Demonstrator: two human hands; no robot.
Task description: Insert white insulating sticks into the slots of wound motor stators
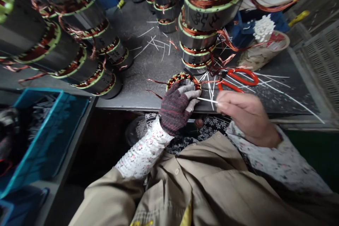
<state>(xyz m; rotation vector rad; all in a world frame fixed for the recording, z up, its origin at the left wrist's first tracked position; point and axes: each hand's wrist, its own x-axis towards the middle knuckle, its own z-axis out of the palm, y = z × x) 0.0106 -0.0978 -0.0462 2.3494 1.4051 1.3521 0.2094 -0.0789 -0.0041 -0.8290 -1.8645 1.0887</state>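
Note:
My left hand [178,105], in a dark knitted glove with pale fingertips, lies over a small motor stator [179,77] near the table's front edge. Its fingers curl over the rim and hold it. Copper windings with light green edging show around the ring, and copper leads stick out to the left. A thin white cord [208,100] stretches from the stator's right side to my bare right hand [242,113], which pinches its end between thumb and fingers. Just beyond this hand lie red-handled scissors [242,77], their blades partly hidden by wires.
Stacked stators rise at the left [66,56] and behind the work [197,39]. Loose white cords [288,97] litter the table [137,91]. At right stands a tub [265,51] with white pieces beside a blue bin [239,24]. A teal crate [63,123] sits lower left.

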